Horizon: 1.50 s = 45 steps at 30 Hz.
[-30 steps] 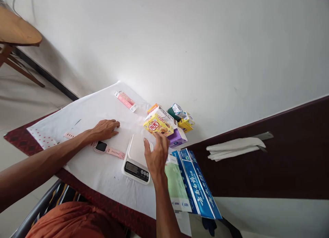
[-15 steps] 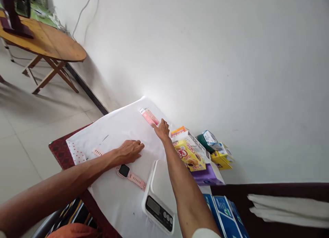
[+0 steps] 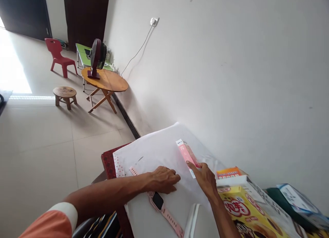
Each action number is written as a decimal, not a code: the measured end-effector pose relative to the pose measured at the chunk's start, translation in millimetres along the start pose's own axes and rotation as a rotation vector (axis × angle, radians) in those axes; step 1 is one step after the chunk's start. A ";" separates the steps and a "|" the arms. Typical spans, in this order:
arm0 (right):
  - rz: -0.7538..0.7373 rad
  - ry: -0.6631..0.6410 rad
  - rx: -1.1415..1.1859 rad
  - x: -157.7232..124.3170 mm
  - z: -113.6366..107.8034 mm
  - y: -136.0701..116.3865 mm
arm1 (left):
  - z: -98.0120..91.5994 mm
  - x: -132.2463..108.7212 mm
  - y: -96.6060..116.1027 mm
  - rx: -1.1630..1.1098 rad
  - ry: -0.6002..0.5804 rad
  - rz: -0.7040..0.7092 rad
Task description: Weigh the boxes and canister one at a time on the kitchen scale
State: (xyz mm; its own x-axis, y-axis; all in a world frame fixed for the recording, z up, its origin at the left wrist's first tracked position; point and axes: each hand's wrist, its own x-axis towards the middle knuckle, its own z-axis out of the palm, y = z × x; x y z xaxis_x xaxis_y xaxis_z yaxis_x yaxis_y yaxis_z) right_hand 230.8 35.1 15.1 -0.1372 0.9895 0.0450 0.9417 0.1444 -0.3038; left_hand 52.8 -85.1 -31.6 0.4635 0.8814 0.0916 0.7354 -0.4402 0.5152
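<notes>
My left hand (image 3: 163, 179) lies flat, fingers together, on the white cloth (image 3: 154, 152), just above a pink smartwatch (image 3: 164, 209) whose strap runs under my wrist. My right hand (image 3: 204, 178) reaches to a slim pink box (image 3: 187, 154) lying on the cloth near the wall, and its fingers close on the box's near end. The edge of a white kitchen scale (image 3: 191, 224) shows beside my right forearm.
A yellow snack box (image 3: 241, 210), a white box, an orange box (image 3: 227, 172) and a teal pack (image 3: 295, 200) crowd the right by the wall. Beyond the table: tiled floor, a round wooden table (image 3: 106, 81) with a fan, a stool and a red chair.
My view has swung left and up, bringing the room into sight. My right hand, which reached across from the scale, now grips the pink box's end. My left hand stays put.
</notes>
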 end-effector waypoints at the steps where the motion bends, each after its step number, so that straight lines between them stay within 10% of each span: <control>1: -0.014 0.021 0.033 -16.0 -5.6 7.4 | -1.8 -1.1 2.1 0.009 -0.005 0.000; 9: -0.026 0.227 0.206 -191.6 -57.0 57.3 | -3.2 -3.6 10.1 0.033 -0.014 -0.049; 15: 0.054 0.278 0.083 -275.4 -48.2 78.6 | 1.2 -1.2 4.3 0.062 0.026 -0.050; 23: -0.018 0.347 0.019 -290.8 -18.4 84.7 | -8.0 -5.2 14.0 0.044 -0.015 0.015; 38: -0.024 0.336 -0.076 -294.6 -25.1 66.5 | -5.7 -0.4 15.4 0.005 -0.090 0.062; 45: 0.085 0.554 -0.046 -316.2 -47.6 80.3 | -4.5 0.1 13.6 0.003 -0.085 0.062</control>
State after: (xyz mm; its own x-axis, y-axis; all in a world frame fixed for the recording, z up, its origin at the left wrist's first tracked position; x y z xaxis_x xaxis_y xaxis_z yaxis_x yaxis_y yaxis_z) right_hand 364.5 -266.2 21.8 0.1095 0.8475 0.5193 0.9566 0.0521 -0.2867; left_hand 60.6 -90.3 -20.8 0.5487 0.8345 0.0504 0.7054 -0.4945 0.5078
